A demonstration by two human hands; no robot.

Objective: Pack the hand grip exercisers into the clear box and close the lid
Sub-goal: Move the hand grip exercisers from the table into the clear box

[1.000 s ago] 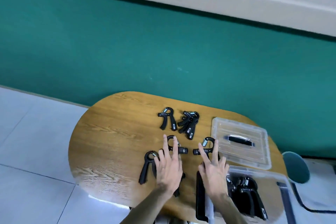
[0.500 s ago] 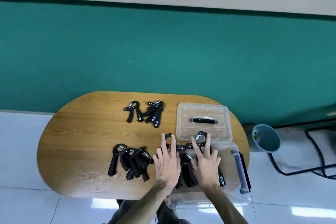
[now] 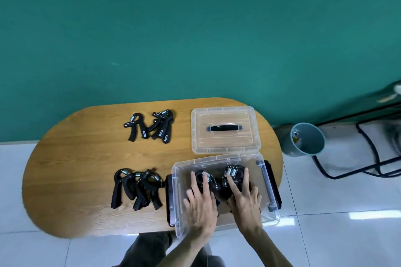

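Both hands are reaching into the clear box (image 3: 223, 226), which is sitting open at the near right of the wooden table (image 3: 71, 175), its near edge overhanging the table rim.

Left hand (image 3: 200, 201) is lying palm-down over a black exerciser (image 3: 213, 184) inside the box, fingers straight and spread apart, pressing on it rather than curling round. Right hand (image 3: 244, 198) is doing the same on a second exerciser (image 3: 235, 172) just beside it, fingers straight and apart, index and middle tips (image 3: 228, 178) touching the coil spring end. The two exercisers in the box are lying side by side, knobs touching near the middle. More black pieces are showing under the palms, but I cannot tell how many.

Black latches are hanging on the box's left (image 3: 168, 199) and right (image 3: 273, 186) ends.

The lid (image 3: 224, 130) is lying flat on the table just beyond the box, black handle up, close to the box's far rim; cannot tell if they are touching.

Unpacked stock: one near pile of exercisers (image 3: 137, 188) is lying just left of the box, handles pointing near, tangled together. A far pile (image 3: 152, 125) is sitting left of the lid, well apart from the box.

Off the table, a teal bin (image 3: 307, 138) is standing on the white tile floor to the right, beside a black metal frame (image 3: 368, 149). A green wall is running behind the table.
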